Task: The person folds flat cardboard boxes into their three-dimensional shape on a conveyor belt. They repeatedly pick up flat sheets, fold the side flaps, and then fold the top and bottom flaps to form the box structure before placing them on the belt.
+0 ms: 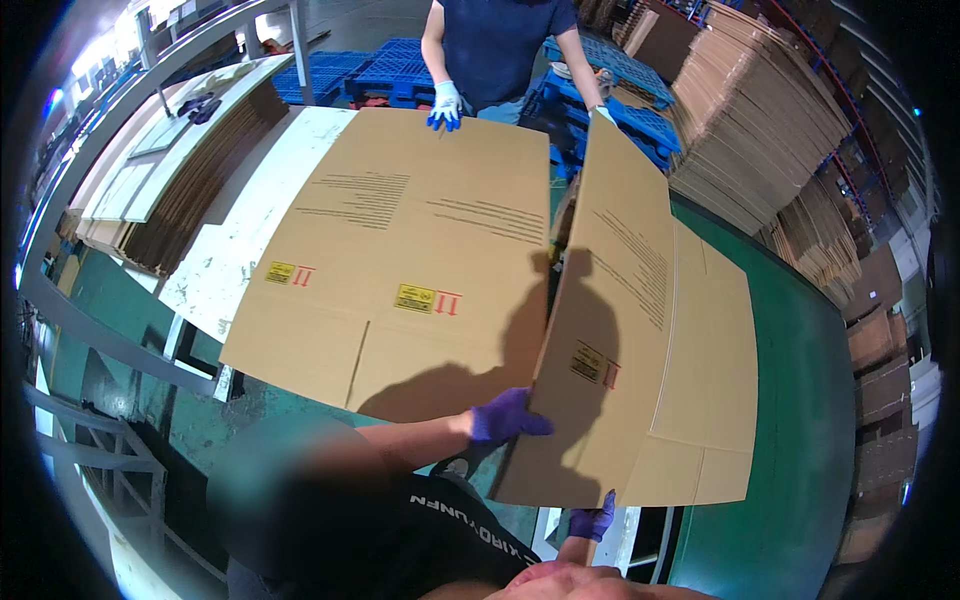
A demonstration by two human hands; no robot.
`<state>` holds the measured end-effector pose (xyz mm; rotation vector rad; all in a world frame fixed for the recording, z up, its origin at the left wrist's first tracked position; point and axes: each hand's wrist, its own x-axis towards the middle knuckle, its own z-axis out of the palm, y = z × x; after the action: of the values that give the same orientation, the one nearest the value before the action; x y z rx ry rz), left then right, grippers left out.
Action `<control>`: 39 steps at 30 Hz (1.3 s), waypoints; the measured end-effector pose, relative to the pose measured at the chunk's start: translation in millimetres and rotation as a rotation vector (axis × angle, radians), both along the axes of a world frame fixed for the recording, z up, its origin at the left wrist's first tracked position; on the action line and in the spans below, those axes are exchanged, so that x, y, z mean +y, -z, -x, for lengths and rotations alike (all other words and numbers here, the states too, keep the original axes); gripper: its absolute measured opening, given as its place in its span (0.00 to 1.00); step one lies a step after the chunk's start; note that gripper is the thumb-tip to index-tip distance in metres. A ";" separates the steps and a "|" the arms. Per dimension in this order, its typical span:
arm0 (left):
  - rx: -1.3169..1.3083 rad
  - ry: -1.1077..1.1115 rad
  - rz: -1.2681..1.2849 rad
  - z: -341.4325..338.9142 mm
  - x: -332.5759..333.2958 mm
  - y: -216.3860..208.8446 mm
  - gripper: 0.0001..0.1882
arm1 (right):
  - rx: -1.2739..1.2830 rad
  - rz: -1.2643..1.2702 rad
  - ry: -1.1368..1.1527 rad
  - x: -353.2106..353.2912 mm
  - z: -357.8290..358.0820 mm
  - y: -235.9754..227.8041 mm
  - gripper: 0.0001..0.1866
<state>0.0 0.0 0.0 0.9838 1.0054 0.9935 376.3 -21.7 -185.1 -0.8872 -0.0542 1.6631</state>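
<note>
A large brown cardboard sheet [625, 290] with fold lines stands tilted, its left part raised. At its left edge near the lower corner, my left hand [508, 416], in a purple glove, is closed on the cardboard. My right hand [592, 520], gloved alike, grips the near edge, with its fingers partly hidden beneath. A second cardboard sheet [400, 250], with a slit and printed marks, lies flat to the left. Across from me, a person's gloved hand [445, 106] rests on that flat sheet's far edge. The same person's other hand [602, 112] holds the tilted sheet's far corner.
A white table [240, 250] extends left beneath the flat sheet, bearing a stack of cardboard [200, 165]. Grey metal rails [110, 340] stand at left. Blue pallets [395, 72] lie behind the person, and tall cardboard stacks [745, 110] stand at far right. The floor [800, 370] is green.
</note>
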 end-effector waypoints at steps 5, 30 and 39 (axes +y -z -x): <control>-0.243 -0.071 0.062 139.4 -72.6 48.6 0.22 | -0.055 -0.062 -0.117 -44.9 99.0 -46.3 0.19; 1.344 -0.151 -0.594 218.6 -185.5 79.5 0.22 | -0.466 -0.209 -1.594 -108.1 416.6 3.1 0.22; 1.461 -0.062 -0.678 225.6 -170.7 71.8 0.16 | -0.233 -0.344 -0.458 72.3 39.2 65.7 0.23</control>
<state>-225.6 -170.7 -71.8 2.3969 1.9016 0.5343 337.2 50.6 -250.7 -0.8363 -0.7287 1.8819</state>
